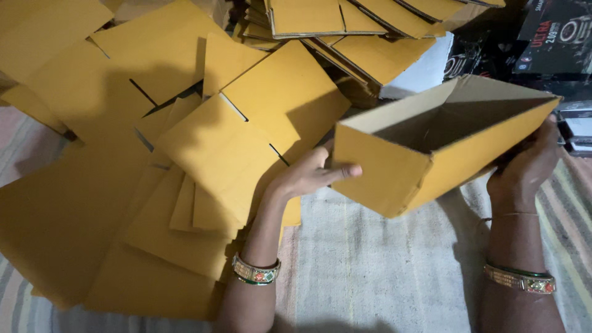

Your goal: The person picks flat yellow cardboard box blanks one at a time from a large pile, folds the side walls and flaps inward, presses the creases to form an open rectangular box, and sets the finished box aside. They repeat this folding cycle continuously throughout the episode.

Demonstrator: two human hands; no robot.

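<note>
- The left hand [311, 176] grips the near left end of an open yellow cardboard box [431, 154], thumb laid across the outer face and the other fingers tucked behind the end wall.
- The right hand [524, 166] clasps the far right end of the same box, palm pressed against the outside, fingertips curled round the corner near the rim.
- Held between the two hands, the box hangs clear of the striped mat [370, 271], tilted so its open top faces up and away; the inside is plain brown and shows nothing in it.
- Left of the left-hand grip, a loose heap of flat yellow cardboard sheets [203, 148] spreads over the mat, overlapping one another, several with cut slits.
- Beyond the box, above both grips, a stack of folded cardboard blanks [351, 24] lies with edges fanned out.
- Past the right-hand grip, dark printed cartons [555, 37] stand against the far edge.
- Each wrist carries a bangle: one gold with red and green on the left wrist [256, 271], a like one on the right wrist [521, 279].
</note>
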